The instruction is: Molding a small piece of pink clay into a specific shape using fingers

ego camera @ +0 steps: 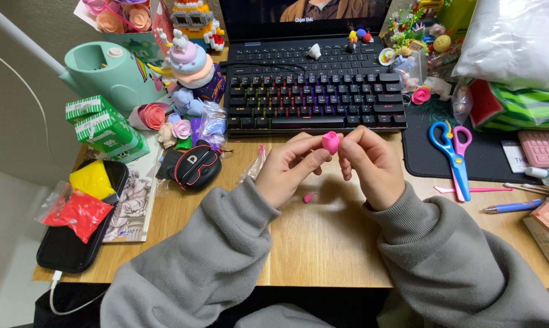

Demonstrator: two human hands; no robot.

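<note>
Wooden desk [323,243] is packed, w/ a backlit keyboard [314,97] up top. Both hands meet just above the desk in front of it: left hand [286,167] and right hand [368,164] have fingertips pinched together on one small pink clay bud [331,141]. Imo light pressure is the way to go, turning it bit by bit so the shape doesn't squash. Counts: 1 blue-and-pink scissors [452,152], 2 bagged clay lumps at the left, red [80,212] & yellow [92,179], 1 tiny pink crumb [308,198] on the wood below the hands.
</note>
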